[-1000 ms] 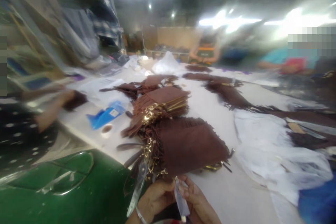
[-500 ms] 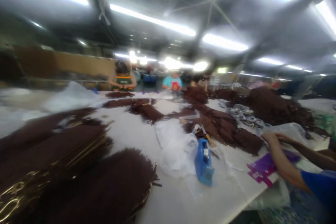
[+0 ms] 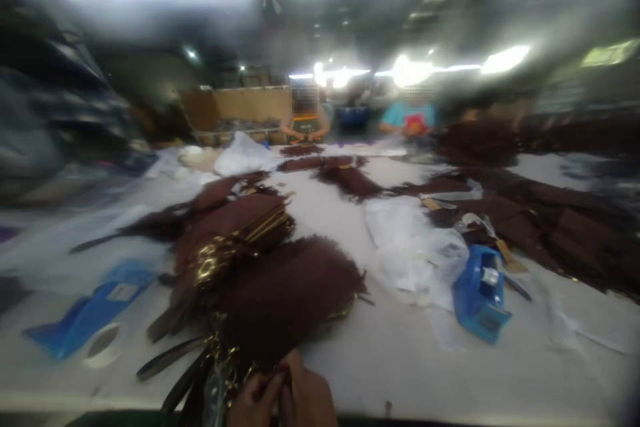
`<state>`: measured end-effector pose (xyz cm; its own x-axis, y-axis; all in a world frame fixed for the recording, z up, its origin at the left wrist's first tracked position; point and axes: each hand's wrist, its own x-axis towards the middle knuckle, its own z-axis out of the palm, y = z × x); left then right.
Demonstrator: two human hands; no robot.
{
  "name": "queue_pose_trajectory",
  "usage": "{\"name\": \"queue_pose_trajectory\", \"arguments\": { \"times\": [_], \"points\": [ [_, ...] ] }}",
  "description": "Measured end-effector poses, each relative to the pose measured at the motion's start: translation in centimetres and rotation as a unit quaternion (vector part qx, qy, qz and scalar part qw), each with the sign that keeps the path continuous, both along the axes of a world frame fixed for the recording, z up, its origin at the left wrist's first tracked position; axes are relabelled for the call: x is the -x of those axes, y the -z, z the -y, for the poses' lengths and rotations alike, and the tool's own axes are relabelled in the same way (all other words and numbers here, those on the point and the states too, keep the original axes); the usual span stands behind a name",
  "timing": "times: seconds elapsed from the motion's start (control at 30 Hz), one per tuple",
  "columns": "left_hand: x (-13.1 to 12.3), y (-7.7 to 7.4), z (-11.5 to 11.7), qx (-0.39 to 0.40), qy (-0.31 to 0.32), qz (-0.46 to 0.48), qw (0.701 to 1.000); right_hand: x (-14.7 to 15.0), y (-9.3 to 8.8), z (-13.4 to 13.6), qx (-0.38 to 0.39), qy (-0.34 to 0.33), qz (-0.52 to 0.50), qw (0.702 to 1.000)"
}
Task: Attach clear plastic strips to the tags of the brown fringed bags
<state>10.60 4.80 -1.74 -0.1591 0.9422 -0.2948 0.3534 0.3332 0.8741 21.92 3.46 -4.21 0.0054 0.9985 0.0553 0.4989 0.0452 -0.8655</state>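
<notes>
Apparently the detail is fine, for the left hand [image 3: 256, 400] and right hand [image 3: 311, 395] are drawn together, fingers bent inward until the tips almost meet. They seem to be pinching something tiny; blur hides it, so I cannot tell what it is, or how firmly each hand grips. Just beyond the fingertips lies the top brown bag [image 3: 280, 293], flat on what look like others, probably so near to put its edge within easy reach. Its gold clasps [image 3: 231, 365] and dark straps [image 3: 169, 359] spill out left of the fingers, perhaps to let the bag's face lie level. Farther beyond and to the left is a second pile [image 3: 243, 213], gold edges roughly in line, likely for tidy stacking. Well left of the fingers are a tape roll [image 3: 95, 355] and blue plastic [image 3: 95, 310]; well to their right, a dispenser [image 3: 473, 300] sits beside white plastic [image 3: 410, 250], presumably apart to give the hands room on the table [image 3: 385, 367].
</notes>
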Motion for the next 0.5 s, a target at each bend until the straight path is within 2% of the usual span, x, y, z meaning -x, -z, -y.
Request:
{"name": "queue_pose_trajectory", "arguments": {
  "times": [0.1, 0.3, 0.5],
  "points": [
    [-0.1, 0.4, 0.2, -0.019, -0.008, 0.050, 0.999, -0.6, -0.6, 0.8, -0.015, -0.010, -0.070, 0.997],
    [-0.8, 1.2, 0.9, -0.059, -0.046, 0.062, 0.995, -1.1, -0.2, 0.7, 0.051, 0.002, -0.136, 0.989],
    [0.1, 1.4, 2.1, -0.042, -0.024, 0.154, 0.987, -1.7, -0.5, 0.6, 0.059, -0.004, -0.179, 0.982]
  ]
}}
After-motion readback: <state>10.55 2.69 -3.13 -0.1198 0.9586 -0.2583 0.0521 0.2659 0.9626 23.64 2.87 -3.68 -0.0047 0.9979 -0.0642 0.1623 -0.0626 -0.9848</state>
